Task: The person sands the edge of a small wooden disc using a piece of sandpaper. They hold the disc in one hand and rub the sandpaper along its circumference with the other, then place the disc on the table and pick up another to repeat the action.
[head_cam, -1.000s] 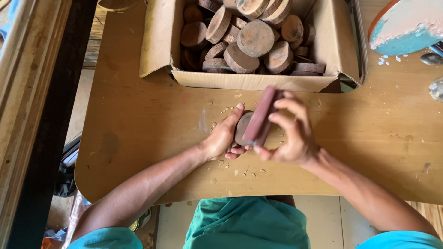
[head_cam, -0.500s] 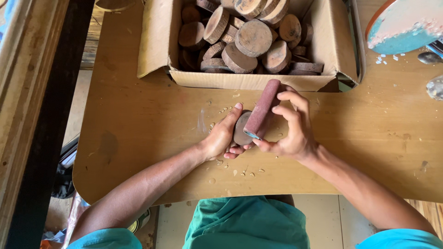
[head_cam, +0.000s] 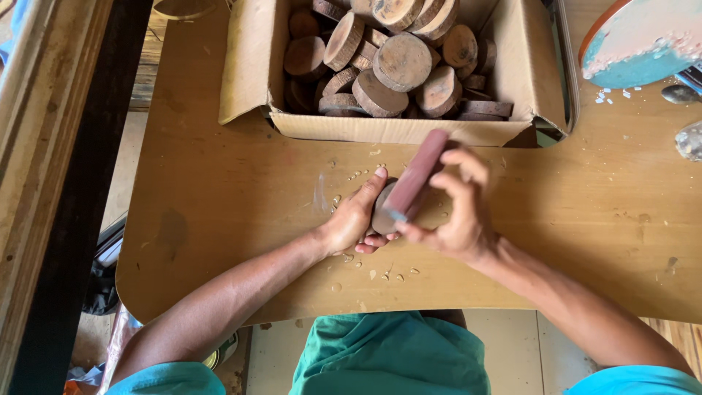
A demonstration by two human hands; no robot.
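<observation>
The fingers (head_cam: 468, 172) of the right hand (head_cam: 457, 216) are wrapped around a reddish sanding block (head_cam: 415, 178), which is laid across a round wooden slice (head_cam: 382, 212); that slice is pinched on edge just above the bench (head_cam: 219, 197) by the curled left hand (head_cam: 356, 219). Pale chips (head_cam: 380, 274) are scattered beneath the hands, so some smoothing appears done. Many rough slices are seen heaped in the cardboard box (head_cam: 248, 73) behind, suggesting much is left.

One cardboard box (head_cam: 252, 69) holds roughly twenty wood slices (head_cam: 401, 62); two hands (head_cam: 355, 219), one sanding block (head_cam: 417, 175).
</observation>
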